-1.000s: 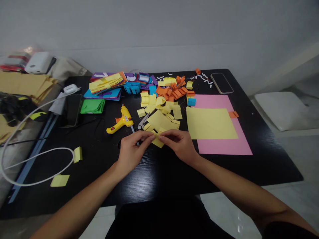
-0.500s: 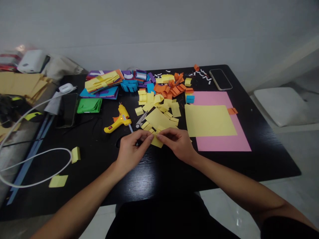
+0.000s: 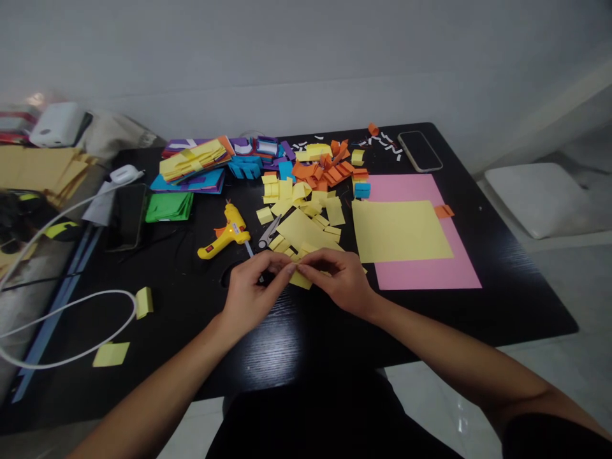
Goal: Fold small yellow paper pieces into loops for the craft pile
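Observation:
My left hand (image 3: 255,284) and my right hand (image 3: 342,280) meet at the table's front middle, thumbs and forefingers pinched together on a small piece of yellow paper. Most of that piece is hidden by the fingertips. Just below them shows another bit of yellow paper (image 3: 301,281); whether it is joined to the held piece I cannot tell. Beyond the fingers lies a larger yellow sheet (image 3: 303,231) among many small folded yellow pieces (image 3: 285,190). Scissors (image 3: 269,233) rest left of that sheet, partly under paper. A yellow hot glue gun (image 3: 229,231) lies beyond my left hand.
Folded orange paper (image 3: 329,169) and stacks of coloured paper (image 3: 196,159) line the back. At right, a yellow sheet (image 3: 401,231) overlaps a pink sheet (image 3: 430,275), with a phone (image 3: 419,151) behind. A white cable (image 3: 129,294) loops at left near two yellow pieces (image 3: 111,354).
The fingertips have drawn closer together around the yellow paper, and the right fingers have shifted slightly left. The view has tilted a little; the other things lie as before.

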Demonstrator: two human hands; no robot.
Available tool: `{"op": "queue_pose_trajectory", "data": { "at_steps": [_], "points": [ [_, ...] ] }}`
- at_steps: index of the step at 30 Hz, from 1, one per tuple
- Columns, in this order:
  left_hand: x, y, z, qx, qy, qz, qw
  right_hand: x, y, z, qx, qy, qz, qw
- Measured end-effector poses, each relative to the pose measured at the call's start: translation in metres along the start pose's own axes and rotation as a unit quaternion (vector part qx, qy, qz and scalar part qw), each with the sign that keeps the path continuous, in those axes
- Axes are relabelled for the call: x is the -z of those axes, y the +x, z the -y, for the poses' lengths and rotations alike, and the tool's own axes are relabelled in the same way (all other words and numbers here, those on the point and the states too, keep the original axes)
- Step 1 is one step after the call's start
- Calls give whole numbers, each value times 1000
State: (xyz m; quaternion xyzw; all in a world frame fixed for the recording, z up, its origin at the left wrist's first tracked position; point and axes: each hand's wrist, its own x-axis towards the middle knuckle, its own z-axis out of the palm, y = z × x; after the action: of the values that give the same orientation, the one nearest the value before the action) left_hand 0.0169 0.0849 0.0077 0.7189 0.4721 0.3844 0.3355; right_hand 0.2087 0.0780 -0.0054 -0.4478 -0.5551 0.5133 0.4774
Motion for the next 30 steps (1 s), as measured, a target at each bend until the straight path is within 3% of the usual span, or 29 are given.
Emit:
{"op": "queue_pose_trajectory", "data": {
  "at_steps": [4, 15, 30],
  "points": [
    [4, 2, -1, -32, -2, 2, 999, 0, 1, -1, 0, 9, 6, 1000],
    [5, 2, 3, -32, -61, -71, 995, 4, 4, 4, -55, 67, -19, 996],
    [1, 1, 9, 27, -100, -102, 989, 8, 8, 2, -83, 108, -12, 991]
  ]
}}
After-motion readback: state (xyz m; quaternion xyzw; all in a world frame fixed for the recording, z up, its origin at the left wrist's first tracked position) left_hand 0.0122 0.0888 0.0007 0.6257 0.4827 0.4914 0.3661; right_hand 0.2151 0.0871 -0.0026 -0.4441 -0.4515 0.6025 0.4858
